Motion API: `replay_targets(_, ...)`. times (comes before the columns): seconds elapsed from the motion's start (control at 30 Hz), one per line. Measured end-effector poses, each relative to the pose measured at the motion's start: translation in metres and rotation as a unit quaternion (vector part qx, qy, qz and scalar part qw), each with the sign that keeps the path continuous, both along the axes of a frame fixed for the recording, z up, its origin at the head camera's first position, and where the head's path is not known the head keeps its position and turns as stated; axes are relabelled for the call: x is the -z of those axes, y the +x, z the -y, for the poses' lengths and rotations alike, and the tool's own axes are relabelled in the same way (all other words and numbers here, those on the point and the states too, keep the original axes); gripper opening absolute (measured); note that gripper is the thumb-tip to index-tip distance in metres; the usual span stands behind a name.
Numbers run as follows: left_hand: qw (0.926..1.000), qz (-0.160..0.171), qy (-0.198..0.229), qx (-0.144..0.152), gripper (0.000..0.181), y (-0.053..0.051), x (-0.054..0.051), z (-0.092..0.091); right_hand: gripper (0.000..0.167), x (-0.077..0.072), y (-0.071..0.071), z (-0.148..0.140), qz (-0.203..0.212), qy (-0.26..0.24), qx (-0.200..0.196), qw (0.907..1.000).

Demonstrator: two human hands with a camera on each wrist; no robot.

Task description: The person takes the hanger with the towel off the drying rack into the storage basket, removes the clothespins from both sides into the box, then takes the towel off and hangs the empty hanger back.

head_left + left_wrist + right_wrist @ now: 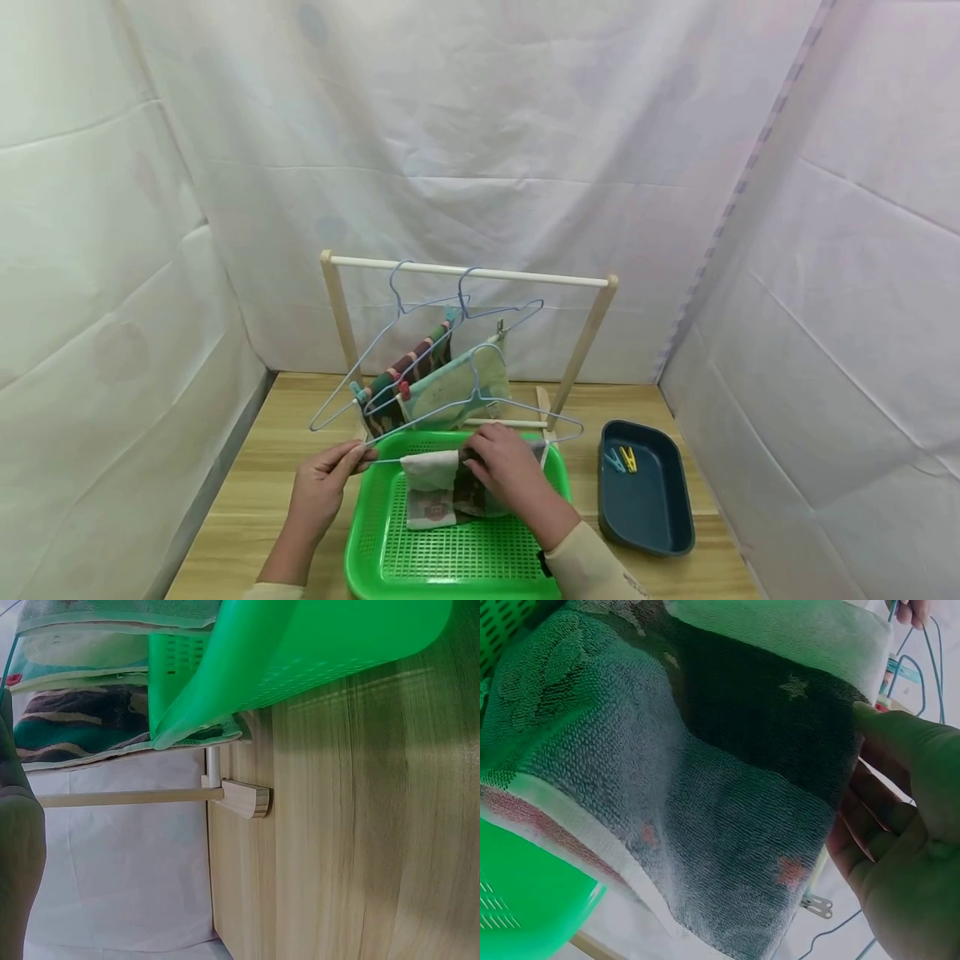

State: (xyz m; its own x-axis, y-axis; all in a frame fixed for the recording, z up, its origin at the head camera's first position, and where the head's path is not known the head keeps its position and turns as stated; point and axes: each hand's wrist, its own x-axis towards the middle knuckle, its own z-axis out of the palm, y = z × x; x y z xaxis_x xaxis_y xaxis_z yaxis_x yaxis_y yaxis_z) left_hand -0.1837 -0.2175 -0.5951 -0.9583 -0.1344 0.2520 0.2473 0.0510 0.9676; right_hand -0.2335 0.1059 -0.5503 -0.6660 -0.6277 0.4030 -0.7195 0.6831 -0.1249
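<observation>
My left hand (322,483) pinches the left end of a blue wire clothes hanger (476,397) above the green basket. A small towel (431,487) with white, dark brown and grey parts is draped over the hanger's bottom bar. At the fold, my right hand (510,467) grips the towel. The right wrist view shows the right thumb (889,724) on the near face of the towel (742,802), with the other fingers behind its edge. Only part of the left hand (19,855) appears in the left wrist view.
A green perforated basket (465,567) sits beneath the hands. Behind it, a wooden rack (480,272) carries two hangers with a striped towel (408,367) and a pale green towel (453,396), clipped by clothespins. A dark blue tray (648,512) at right holds yellow (628,459) and blue clothespins (614,460).
</observation>
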Motion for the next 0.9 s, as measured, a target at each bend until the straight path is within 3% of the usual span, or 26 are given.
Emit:
replay_targets(0.53, 1.0000, 0.006, -0.004, 0.001, 0.026, -0.0004, -0.0007, 0.0000, 0.010, 0.0068, -0.0039, 0.0036, -0.017, 0.010, 0.001, 0.9998)
replay_targets(0.9, 0.9998, 0.009, -0.011, -0.015, 0.025, 0.0002, -0.0024, 0.0002, 0.005, 0.0040, -0.0052, 0.0040, -0.035, -0.051, -0.033, 0.9976)
